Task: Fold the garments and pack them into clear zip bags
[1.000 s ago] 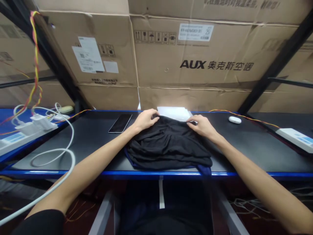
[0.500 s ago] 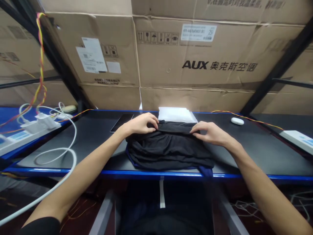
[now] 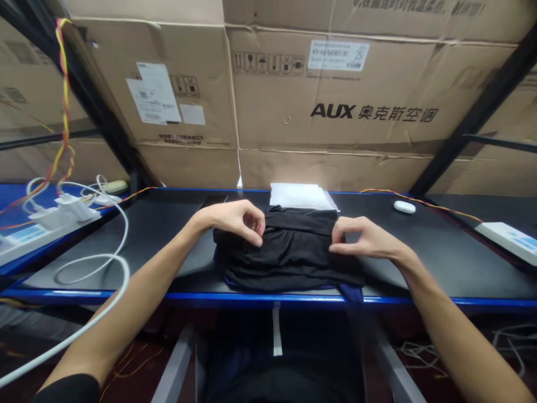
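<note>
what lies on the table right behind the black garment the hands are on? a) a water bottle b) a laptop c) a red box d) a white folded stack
d: a white folded stack lies just behind the black garment, which both the left hand and the right hand touch.

Dim, warped edges, central glare

Matt black cloth garment [image 3: 289,252]; rough cardboard boxes [image 3: 319,95].

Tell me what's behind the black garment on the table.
Behind the garment lies a white packet, its near edge covered by the cloth. The left hand hides most of a dark phone.
</note>
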{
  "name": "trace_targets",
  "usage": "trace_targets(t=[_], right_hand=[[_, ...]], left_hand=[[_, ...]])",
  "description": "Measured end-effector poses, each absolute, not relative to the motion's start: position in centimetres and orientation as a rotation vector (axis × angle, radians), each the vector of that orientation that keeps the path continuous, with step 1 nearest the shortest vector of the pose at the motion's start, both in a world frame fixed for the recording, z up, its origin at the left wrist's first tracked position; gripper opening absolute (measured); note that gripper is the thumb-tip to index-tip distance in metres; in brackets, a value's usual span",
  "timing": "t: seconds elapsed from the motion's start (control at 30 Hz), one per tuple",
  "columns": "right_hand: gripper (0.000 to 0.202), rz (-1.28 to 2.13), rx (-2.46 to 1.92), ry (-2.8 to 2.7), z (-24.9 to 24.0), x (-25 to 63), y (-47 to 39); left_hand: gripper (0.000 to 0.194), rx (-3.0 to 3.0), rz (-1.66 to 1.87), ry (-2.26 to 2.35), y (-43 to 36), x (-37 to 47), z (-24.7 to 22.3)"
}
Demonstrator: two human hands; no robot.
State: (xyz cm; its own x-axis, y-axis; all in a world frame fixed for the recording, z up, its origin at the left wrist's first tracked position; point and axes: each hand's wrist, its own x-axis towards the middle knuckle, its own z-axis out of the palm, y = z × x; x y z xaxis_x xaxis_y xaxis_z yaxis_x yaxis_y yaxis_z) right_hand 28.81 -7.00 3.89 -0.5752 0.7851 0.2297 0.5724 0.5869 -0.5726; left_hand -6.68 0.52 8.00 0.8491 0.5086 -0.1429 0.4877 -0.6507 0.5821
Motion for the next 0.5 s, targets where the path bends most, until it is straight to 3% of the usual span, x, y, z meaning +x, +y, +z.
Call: trace_targets(t=[0.17,0.33,0.5], right_hand=[[0.032,0.872,-1.139,-2.541,4.0,28.8,-7.2],[0.018,0.891,-1.137,-2.56,4.2,28.6,-7.2],[0.028,0.935,-1.201,-2.505,4.3,28.9,-7.4]], left_hand=[[0.04,2.249,-0.335,0.701,-0.4,-7.1,7.9],[0.029,2.3,-0.339,0.701,-0.4,-7.2,7.9],[0.025,2.256,-0.11,0.733,0.2,-7.7,8.7]])
